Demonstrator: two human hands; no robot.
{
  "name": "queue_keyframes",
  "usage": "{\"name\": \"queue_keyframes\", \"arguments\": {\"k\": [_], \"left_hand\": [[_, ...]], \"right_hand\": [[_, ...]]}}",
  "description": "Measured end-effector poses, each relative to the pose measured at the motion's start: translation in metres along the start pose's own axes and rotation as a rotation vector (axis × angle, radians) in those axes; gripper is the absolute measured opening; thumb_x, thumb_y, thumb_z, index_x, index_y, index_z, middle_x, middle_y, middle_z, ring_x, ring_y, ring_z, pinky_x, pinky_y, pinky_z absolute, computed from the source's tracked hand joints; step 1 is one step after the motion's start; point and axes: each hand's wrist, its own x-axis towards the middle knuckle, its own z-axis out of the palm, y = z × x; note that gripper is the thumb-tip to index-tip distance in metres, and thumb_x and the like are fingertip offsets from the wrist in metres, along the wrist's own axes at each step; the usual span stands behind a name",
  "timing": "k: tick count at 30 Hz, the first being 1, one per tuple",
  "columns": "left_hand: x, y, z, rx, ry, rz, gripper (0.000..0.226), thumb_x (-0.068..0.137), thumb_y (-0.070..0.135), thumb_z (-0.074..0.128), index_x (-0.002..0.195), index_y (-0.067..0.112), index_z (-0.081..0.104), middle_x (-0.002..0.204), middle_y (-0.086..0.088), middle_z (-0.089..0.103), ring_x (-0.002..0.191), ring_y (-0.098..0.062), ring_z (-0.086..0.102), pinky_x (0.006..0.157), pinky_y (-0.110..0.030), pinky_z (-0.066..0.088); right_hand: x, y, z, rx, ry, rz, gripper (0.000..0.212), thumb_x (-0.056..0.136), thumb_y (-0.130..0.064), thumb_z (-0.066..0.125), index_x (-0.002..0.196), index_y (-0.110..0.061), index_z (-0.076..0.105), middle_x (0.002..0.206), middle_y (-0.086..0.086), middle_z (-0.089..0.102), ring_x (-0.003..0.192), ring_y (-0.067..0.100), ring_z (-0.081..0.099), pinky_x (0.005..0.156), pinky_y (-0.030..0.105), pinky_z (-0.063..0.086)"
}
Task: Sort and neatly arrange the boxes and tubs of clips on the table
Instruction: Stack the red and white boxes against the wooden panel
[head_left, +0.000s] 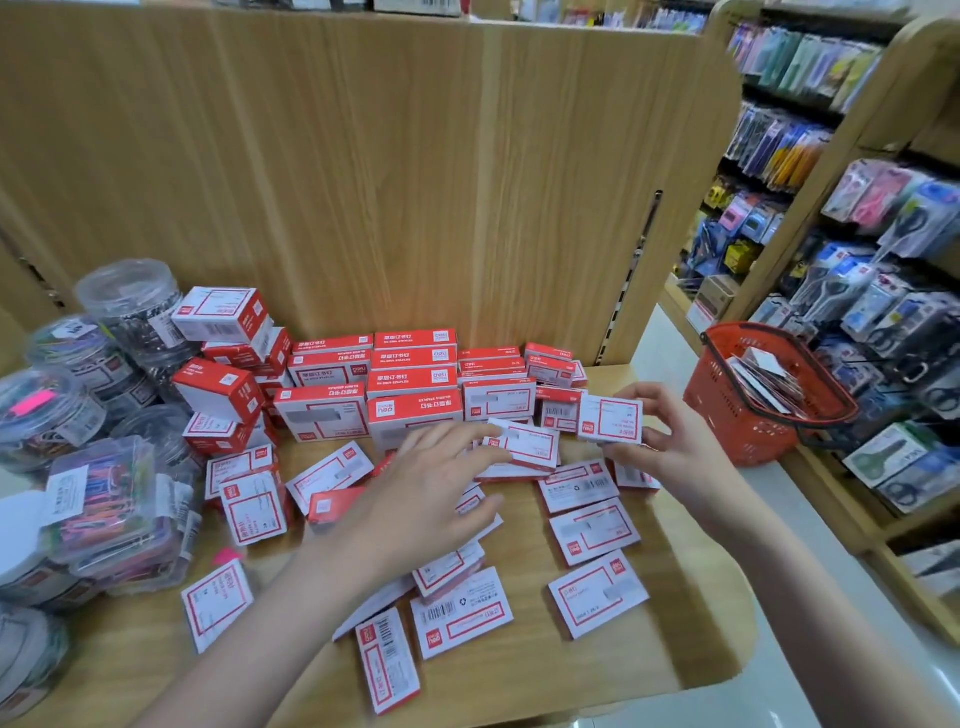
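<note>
While the right hand (657, 426) pinches a small white-and-red box (610, 419) between thumb and fingers at centre right, raised off the table (519, 670), the left hand (431, 483) reaches over the loose scatter at centre — fingers spread and fairly straight, tips at a second box (524, 447). Stacked red boxes (410, 384) stand in rows along the wooden back panel (363, 171). Clear tubs of clips (104, 493) crowd the left edge. Red basket (753, 395) at right — beside the shelves.
</note>
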Motion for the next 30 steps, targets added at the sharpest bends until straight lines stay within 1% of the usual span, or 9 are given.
{"name": "queue_keyframes", "arguments": {"k": [3, 6, 9, 11, 14, 18, 22, 25, 30], "left_hand": [[0.004, 0.001, 0.003, 0.001, -0.038, -0.022, 0.059, 0.081, 0.054, 0.026, 0.123, 0.026, 0.056, 0.138, 0.008, 0.043, 0.128, -0.011, 0.034, 0.102, -0.024, 0.017], [0.001, 0.0, 0.003, -0.003, -0.04, -0.06, 0.05, 0.085, 0.047, 0.034, 0.121, 0.023, 0.058, 0.136, 0.007, 0.047, 0.127, -0.012, 0.038, 0.104, -0.029, 0.022], [-0.01, -0.002, -0.004, -0.016, 0.128, -0.074, 0.038, 0.086, 0.035, 0.039, 0.107, 0.017, 0.065, 0.116, 0.005, 0.06, 0.11, -0.009, 0.049, 0.091, -0.033, 0.039], [-0.021, -0.006, -0.013, -0.018, 0.228, -0.127, 0.032, 0.087, 0.031, 0.041, 0.103, 0.017, 0.065, 0.109, 0.007, 0.061, 0.104, -0.007, 0.05, 0.087, -0.028, 0.04], [-0.046, -0.016, -0.029, 0.021, 0.32, -0.227, 0.03, 0.088, 0.03, 0.04, 0.101, 0.018, 0.065, 0.107, 0.009, 0.06, 0.101, -0.009, 0.054, 0.085, -0.026, 0.042], [-0.085, -0.024, -0.035, 0.084, 0.397, -0.305, 0.027, 0.085, 0.023, 0.044, 0.095, 0.012, 0.067, 0.102, 0.002, 0.062, 0.096, -0.012, 0.057, 0.083, -0.027, 0.043], [-0.122, -0.029, -0.036, 0.106, 0.397, -0.381, 0.025, 0.085, 0.024, 0.045, 0.093, 0.013, 0.065, 0.102, 0.002, 0.062, 0.094, -0.011, 0.056, 0.084, -0.024, 0.043], [-0.142, -0.034, -0.037, 0.126, 0.38, -0.433, 0.027, 0.084, 0.026, 0.044, 0.097, 0.015, 0.064, 0.105, 0.004, 0.061, 0.096, -0.011, 0.056, 0.084, -0.022, 0.042], [-0.158, -0.043, -0.028, 0.13, 0.375, -0.464, 0.031, 0.083, 0.025, 0.045, 0.105, 0.015, 0.065, 0.114, 0.003, 0.06, 0.102, -0.015, 0.056, 0.086, -0.025, 0.042]], "right_hand": [[0.001, 0.0, -0.001, -0.004, -0.004, -0.01, 0.039, 0.079, 0.006, 0.063, 0.098, -0.025, 0.05, 0.099, -0.008, 0.061, 0.089, 0.009, 0.062, 0.068, 0.024, 0.054], [0.005, -0.005, 0.003, 0.042, -0.011, -0.023, 0.037, 0.079, 0.003, 0.065, 0.098, -0.024, 0.05, 0.1, -0.009, 0.062, 0.085, 0.005, 0.063, 0.065, 0.016, 0.053], [0.011, -0.014, 0.017, 0.038, -0.098, -0.102, 0.037, 0.075, -0.002, 0.071, 0.099, -0.022, 0.053, 0.099, -0.009, 0.063, 0.087, 0.003, 0.064, 0.068, 0.018, 0.052], [0.018, -0.023, 0.031, -0.052, -0.109, -0.201, 0.037, 0.071, -0.006, 0.075, 0.094, -0.026, 0.055, 0.098, -0.013, 0.058, 0.085, 0.0, 0.059, 0.068, 0.015, 0.049], [0.029, -0.045, 0.057, -0.293, -0.099, -0.409, 0.037, 0.068, -0.016, 0.08, 0.096, -0.027, 0.058, 0.098, -0.003, 0.054, 0.082, 0.007, 0.054, 0.069, 0.013, 0.043], [0.038, -0.073, 0.107, -0.357, -0.235, -0.586, 0.038, 0.066, -0.018, 0.082, 0.098, -0.02, 0.061, 0.092, 0.005, 0.057, 0.073, 0.01, 0.052, 0.062, 0.012, 0.039], [0.04, -0.085, 0.174, -0.483, -0.41, -0.574, 0.047, 0.069, -0.022, 0.08, 0.11, -0.009, 0.062, 0.095, 0.007, 0.059, 0.072, 0.016, 0.055, 0.069, 0.027, 0.044], [0.036, -0.087, 0.212, -0.596, -0.476, -0.58, 0.048, 0.071, -0.026, 0.078, 0.112, -0.007, 0.062, 0.097, 0.011, 0.065, 0.087, 0.024, 0.059, 0.069, 0.024, 0.035], [0.035, -0.088, 0.236, -0.584, -0.537, -0.579, 0.038, 0.074, -0.022, 0.076, 0.107, -0.008, 0.064, 0.09, 0.009, 0.069, 0.083, 0.021, 0.063, 0.064, 0.021, 0.035]]}}
